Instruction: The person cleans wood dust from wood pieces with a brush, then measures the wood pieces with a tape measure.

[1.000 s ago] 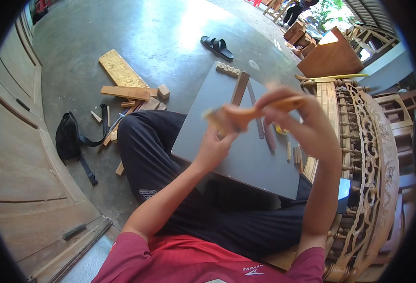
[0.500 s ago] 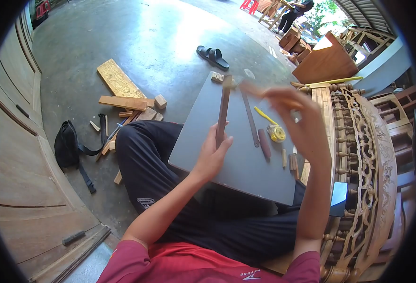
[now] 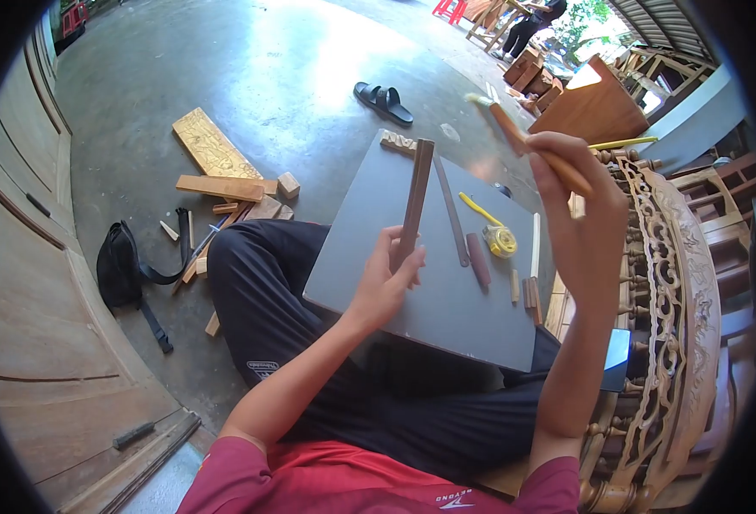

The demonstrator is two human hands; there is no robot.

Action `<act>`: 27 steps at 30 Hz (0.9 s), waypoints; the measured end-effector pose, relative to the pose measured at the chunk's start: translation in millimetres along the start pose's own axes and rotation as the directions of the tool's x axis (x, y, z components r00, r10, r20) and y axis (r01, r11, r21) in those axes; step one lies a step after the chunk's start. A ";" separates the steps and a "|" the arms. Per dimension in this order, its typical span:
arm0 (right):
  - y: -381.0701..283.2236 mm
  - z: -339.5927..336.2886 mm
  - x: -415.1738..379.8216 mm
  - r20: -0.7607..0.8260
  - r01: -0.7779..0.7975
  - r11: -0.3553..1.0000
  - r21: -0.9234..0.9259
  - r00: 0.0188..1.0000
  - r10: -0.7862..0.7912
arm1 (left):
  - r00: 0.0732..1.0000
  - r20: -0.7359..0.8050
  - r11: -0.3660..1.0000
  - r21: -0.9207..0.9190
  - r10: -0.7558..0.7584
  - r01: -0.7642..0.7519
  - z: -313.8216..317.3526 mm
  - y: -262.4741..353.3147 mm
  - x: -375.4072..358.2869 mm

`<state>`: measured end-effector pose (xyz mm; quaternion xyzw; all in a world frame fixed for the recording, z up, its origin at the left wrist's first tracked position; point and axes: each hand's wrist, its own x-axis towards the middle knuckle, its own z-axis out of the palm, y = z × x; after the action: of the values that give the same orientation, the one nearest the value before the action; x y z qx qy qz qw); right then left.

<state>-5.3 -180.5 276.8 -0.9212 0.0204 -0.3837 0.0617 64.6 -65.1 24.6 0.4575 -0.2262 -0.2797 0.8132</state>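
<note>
My left hand is closed around a dark wooden bar, which it holds upright and slightly tilted over a grey board across my lap. Up at the right, my right hand grips a brush by its orange-brown wooden handle. The brush's pale tip points away from me, apart from the bar. Beneath the hands, the board carries a thin dark metal strip, a dark red rod, a yellow tape measure and a small block with carved letters.
Small wooden sticks lie at the board's right edge. A carved wooden bench stands close on my right, with a phone on it. Wood pieces, a black bag and a sandal lie on the floor. Another person is far back.
My right hand has swung right and away from the bar's top end, carrying the brush, which now shows clearly. My left hand still holds the bar, turned slightly.
</note>
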 end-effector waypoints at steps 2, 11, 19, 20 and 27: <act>-0.9 -2.9 -6.4 0.261 -0.169 0.935 0.311 0.961 0.086 | 0.996 -0.004 0.996 -0.016 -0.088 0.087 -2.2 8.9 -1.6; 17.3 12.5 -13.1 0.082 0.106 0.992 0.062 0.991 -0.111 | 0.991 -0.091 0.958 0.278 0.100 -0.071 3.2 -0.7 -3.5; 7.8 21.8 -19.6 0.371 0.123 0.969 0.216 0.907 -0.198 | 0.993 -0.072 0.994 0.067 0.089 -0.084 3.7 -9.1 1.3; 10.1 20.1 -18.6 0.283 0.190 0.979 0.076 0.937 -0.204 | 0.995 -0.082 0.996 0.074 0.059 -0.053 4.9 -5.1 0.9; -9.1 9.1 -30.2 0.469 -0.020 0.910 0.414 0.861 -0.195 | 0.995 -0.099 0.994 0.105 -0.001 0.011 -6.5 -13.8 -1.5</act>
<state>-20.2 -168.0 250.3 -0.9556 -0.1193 -0.1297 0.2363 64.1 -66.0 9.4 0.5135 -0.1989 -0.2470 0.7973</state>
